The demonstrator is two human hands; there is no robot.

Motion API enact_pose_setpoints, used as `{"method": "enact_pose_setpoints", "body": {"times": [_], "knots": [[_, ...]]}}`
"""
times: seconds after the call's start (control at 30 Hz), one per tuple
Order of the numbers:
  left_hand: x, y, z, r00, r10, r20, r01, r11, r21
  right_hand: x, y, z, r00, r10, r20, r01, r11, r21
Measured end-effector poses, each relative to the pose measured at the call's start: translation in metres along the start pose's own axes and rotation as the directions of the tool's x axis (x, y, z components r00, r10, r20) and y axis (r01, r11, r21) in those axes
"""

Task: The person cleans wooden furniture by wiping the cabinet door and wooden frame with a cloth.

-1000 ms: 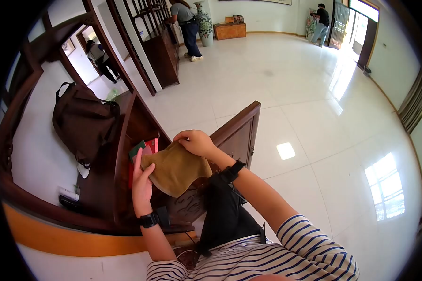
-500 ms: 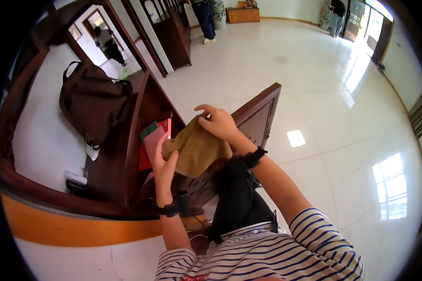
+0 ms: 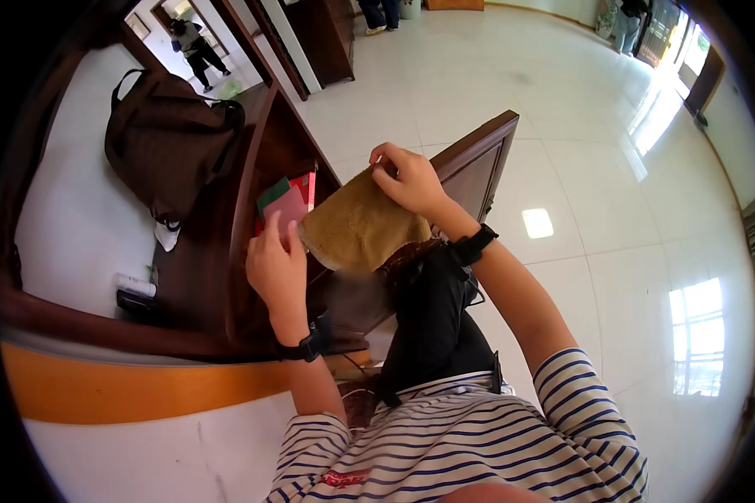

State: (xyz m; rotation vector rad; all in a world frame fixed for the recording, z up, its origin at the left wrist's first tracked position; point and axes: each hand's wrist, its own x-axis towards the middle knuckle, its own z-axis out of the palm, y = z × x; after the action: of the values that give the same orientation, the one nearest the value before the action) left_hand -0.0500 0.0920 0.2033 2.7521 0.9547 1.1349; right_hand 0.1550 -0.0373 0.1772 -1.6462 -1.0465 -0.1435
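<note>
A tan-brown cloth [image 3: 365,220] hangs spread in front of me, above my knees. My right hand [image 3: 413,180] pinches its upper edge between thumb and fingers. Just off the cloth's left corner is my left hand [image 3: 278,268], its fingers apart and pointing up, with nothing visibly held. Behind that hand, inside the dark wooden cabinet [image 3: 256,180], a pink item [image 3: 288,210], a green one [image 3: 273,194] and a red one [image 3: 304,189] stand together. The open cabinet door [image 3: 478,168] is beyond the cloth, which covers part of it.
A dark brown backpack [image 3: 172,138] lies on the cabinet top, near a white cylinder [image 3: 134,285] and a black object [image 3: 136,303]. A person [image 3: 197,54] shows at the upper left; others stand far off across the glossy tiled floor [image 3: 579,210].
My left hand has come off the cloth's left side and moved a little left. My right hand keeps its pinch, and the cloth hangs flatter. The view has tilted slightly downward.
</note>
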Motion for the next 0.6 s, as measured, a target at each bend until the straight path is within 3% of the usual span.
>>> {"method": "enact_pose_setpoints", "body": {"times": [0.03, 0.07, 0.1, 0.13, 0.17, 0.23, 0.27, 0.3, 0.33, 0.37, 0.4, 0.43, 0.47, 0.5, 0.57, 0.6], "knots": [[-0.002, 0.000, 0.002, 1.000, -0.013, 0.000, 0.013, 1.000, 0.000, -0.003, 0.001, 0.002, 0.998, -0.066, -0.014, 0.063, 0.992, -0.113], [-0.004, 0.002, 0.004, 0.994, 0.096, -0.051, -0.099, 0.994, -0.039, -0.003, 0.002, 0.002, 0.998, -0.063, 0.005, 0.063, 0.992, -0.110], [-0.005, 0.004, 0.002, 0.975, 0.202, -0.096, -0.209, 0.975, -0.070, -0.002, 0.002, 0.004, 0.957, -0.276, 0.095, 0.291, 0.880, -0.376], [-0.006, 0.011, 0.003, 0.963, 0.266, -0.048, -0.270, 0.953, -0.139, -0.003, -0.001, 0.007, 0.864, -0.445, 0.236, 0.493, 0.650, -0.578], [-0.010, 0.017, 0.010, 0.966, 0.254, -0.041, -0.257, 0.957, -0.137, 0.000, -0.005, 0.008, 0.863, -0.442, 0.247, 0.498, 0.654, -0.570], [-0.017, 0.030, 0.027, 0.894, 0.367, 0.256, -0.320, 0.924, -0.209, 0.014, -0.022, 0.005, 0.781, -0.605, 0.157, 0.538, 0.522, -0.662], [-0.020, 0.038, 0.032, 0.896, 0.367, 0.251, -0.322, 0.924, -0.204, 0.019, -0.030, 0.006, 0.719, -0.691, 0.076, 0.565, 0.518, -0.642], [-0.022, 0.048, 0.036, 0.916, 0.264, 0.302, -0.271, 0.962, -0.018, 0.020, -0.033, 0.012, 0.714, -0.697, 0.070, 0.565, 0.514, -0.645], [-0.021, 0.054, 0.039, 0.932, 0.155, 0.328, -0.220, 0.961, 0.170, 0.019, -0.032, 0.018, 0.772, -0.610, 0.178, 0.604, 0.617, -0.505], [-0.021, 0.052, 0.045, 0.933, 0.166, 0.320, -0.229, 0.958, 0.170, 0.015, -0.030, 0.020, 0.799, -0.521, 0.299, 0.600, 0.715, -0.359], [-0.025, 0.046, 0.052, 0.954, 0.222, 0.203, -0.255, 0.955, 0.154, 0.008, -0.025, 0.020, 0.803, -0.522, 0.288, 0.596, 0.713, -0.369], [-0.028, 0.043, 0.055, 0.958, 0.273, 0.084, -0.282, 0.949, 0.141, -0.001, -0.019, 0.020, 0.820, -0.390, 0.420, 0.554, 0.725, -0.409], [-0.031, 0.041, 0.058, 0.960, 0.272, 0.070, -0.280, 0.948, 0.154, -0.009, -0.014, 0.022, 0.810, -0.242, 0.535, 0.516, 0.728, -0.452], [-0.031, 0.040, 0.056, 0.958, 0.279, 0.065, -0.286, 0.946, 0.153, -0.014, -0.010, 0.026, 0.813, -0.243, 0.529, 0.514, 0.726, -0.457], [-0.030, 0.043, 0.051, 0.964, 0.230, 0.131, -0.242, 0.967, 0.084, -0.019, -0.008, 0.037, 0.904, -0.321, 0.284, 0.423, 0.770, -0.478], [-0.030, 0.044, 0.050, 0.966, 0.211, 0.149, -0.226, 0.970, 0.093, -0.022, -0.008, 0.037, 0.891, -0.393, 0.226, 0.453, 0.758, -0.469]]}}
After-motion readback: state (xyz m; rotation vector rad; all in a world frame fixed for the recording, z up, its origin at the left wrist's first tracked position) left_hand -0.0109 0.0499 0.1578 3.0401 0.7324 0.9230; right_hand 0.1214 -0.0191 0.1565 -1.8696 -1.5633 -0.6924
